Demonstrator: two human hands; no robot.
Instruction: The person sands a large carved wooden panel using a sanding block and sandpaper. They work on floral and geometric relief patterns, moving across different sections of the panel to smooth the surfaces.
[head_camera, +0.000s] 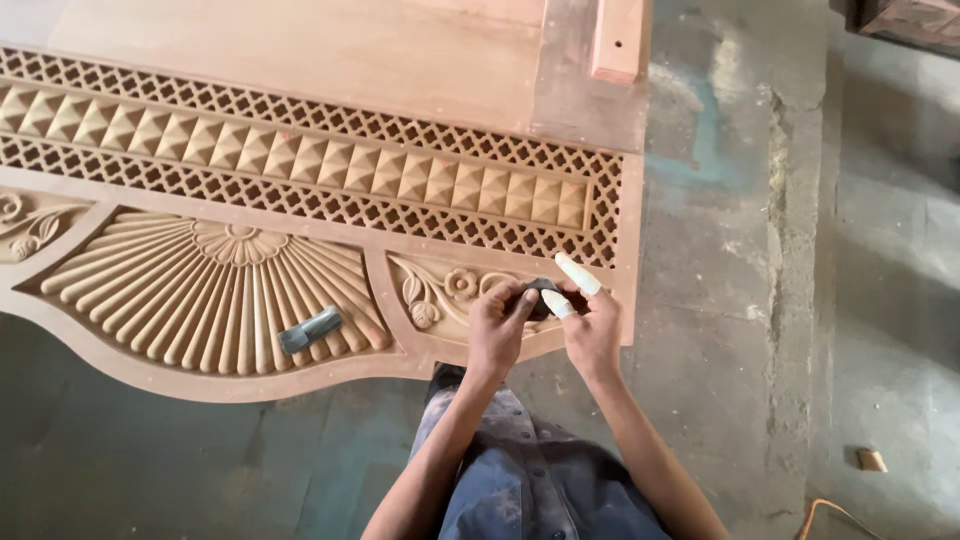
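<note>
A small dark pad (541, 297), probably folded abrasive paper, is held between both hands at the lower centre of the frame, against the flower-and-leaf carving (445, 293) near the right end of a large carved wooden panel (300, 80). The left hand (497, 325) is closed on the pad's left edge with its fingers curled; the right hand (592, 325) pinches the pad's right side, so each grip is shut on the pad. Two fingers of the right hand are wrapped in pale tape (577, 273). A grey rolled piece (309, 329) lies apart, to the left, on the fan-shaped fluted carving (200, 290). Bands of lattice fretwork (300, 115) and a row of pyramid studs (300, 155) cross the upper left. A concrete floor (800, 250) fills the right side.
</note>
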